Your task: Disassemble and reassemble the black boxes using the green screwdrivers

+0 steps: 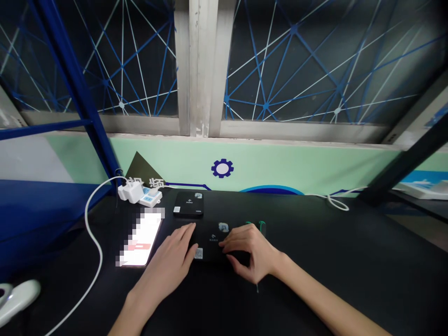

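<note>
A flat black box [209, 246] with a white label and a small pale sticker lies on the black table in front of me. My left hand [177, 249] is at its left side, fingers stretched out and thumb beside the label. At the right side is my right hand [249, 252], its fingers bent and its thumb curled in so that the tips meet near the box's right edge. Green-edged pieces [262, 227] show behind the right hand, mostly hidden; their kind is unclear. A similar, smaller-looking black box [189, 205] lies farther back.
A phone [142, 240] with a bright, partly blurred screen lies left of my left hand. White plugs [140, 193] and a long white cable [100, 247] are at the left. A white object [21, 301] sits at lower left. A thin cable [338, 204] lies back right.
</note>
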The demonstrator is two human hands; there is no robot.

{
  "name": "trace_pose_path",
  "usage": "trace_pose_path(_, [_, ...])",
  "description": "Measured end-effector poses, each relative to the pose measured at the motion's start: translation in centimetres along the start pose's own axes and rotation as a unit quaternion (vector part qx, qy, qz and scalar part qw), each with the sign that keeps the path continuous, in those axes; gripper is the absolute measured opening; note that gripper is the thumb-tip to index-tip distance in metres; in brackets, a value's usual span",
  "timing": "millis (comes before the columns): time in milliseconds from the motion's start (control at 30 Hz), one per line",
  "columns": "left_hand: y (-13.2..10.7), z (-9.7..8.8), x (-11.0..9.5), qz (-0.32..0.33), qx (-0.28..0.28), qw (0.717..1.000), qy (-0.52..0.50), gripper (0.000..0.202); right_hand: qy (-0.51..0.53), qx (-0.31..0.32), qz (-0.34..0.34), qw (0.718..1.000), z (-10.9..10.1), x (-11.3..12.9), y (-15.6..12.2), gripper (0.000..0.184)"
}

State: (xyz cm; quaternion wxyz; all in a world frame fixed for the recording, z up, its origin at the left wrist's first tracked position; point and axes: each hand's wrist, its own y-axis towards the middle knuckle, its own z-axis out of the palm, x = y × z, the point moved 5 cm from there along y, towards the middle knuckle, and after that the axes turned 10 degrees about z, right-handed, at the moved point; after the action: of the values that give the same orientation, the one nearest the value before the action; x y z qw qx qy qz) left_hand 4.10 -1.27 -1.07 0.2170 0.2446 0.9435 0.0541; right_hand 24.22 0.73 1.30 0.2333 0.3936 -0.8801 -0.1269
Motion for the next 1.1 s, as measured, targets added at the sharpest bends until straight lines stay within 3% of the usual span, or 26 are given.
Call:
trace_pose_path(100, [0.0, 0.3, 0.3, -0.014, 0.016, 1.0, 0.002, 0.056, 0.07, 0.02, -0.024, 0.997, 0.3, 0.9, 0.1, 0.023])
trace_pose_path(300, [-0.1, 0.6, 0.4, -0.021, 0.033, 0.999, -0.005, 0.059, -0.024, -0.07, 0.104, 0.992, -1.2, -0.7, 0.8, 0.023])
trace_pose_path(400, [-0.1, 0.5, 0.3, -0.03, 0.041, 0.999, -0.005, 0.061, -0.094, -0.046, 0.145, 0.984, -1.3, -1.8, 1.0, 0.037])
trace_pose_path(500, [-0.1, 0.5, 0.2, -0.041, 0.045, 0.998, -0.006, 0.065, -0.13, -0.004, 0.137, 0.982, -0.7, -2.4, 1.1, 0.056])
trace_pose_path(567, [-0.1, 0.4, 0.2, -0.04, 0.042, 0.998, -0.002, 0.065, -0.119, 0.018, 0.129, 0.984, -0.3, -2.6, 1.0, 0.062])
trace_pose_path(767, [0.2, 0.4, 0.0, -0.026, 0.041, 0.999, 0.012, 0.061, -0.045, 0.055, 0.124, 0.99, 0.1, -2.4, 1.1, 0.053])
trace_pose_path(1100, [-0.1, -0.3, 0.2, -0.015, -0.009, 1.0, 0.004, 0.058, 0.035, 0.015, 0.148, 0.988, 0.3, -3.1, 1.0, 0.062])
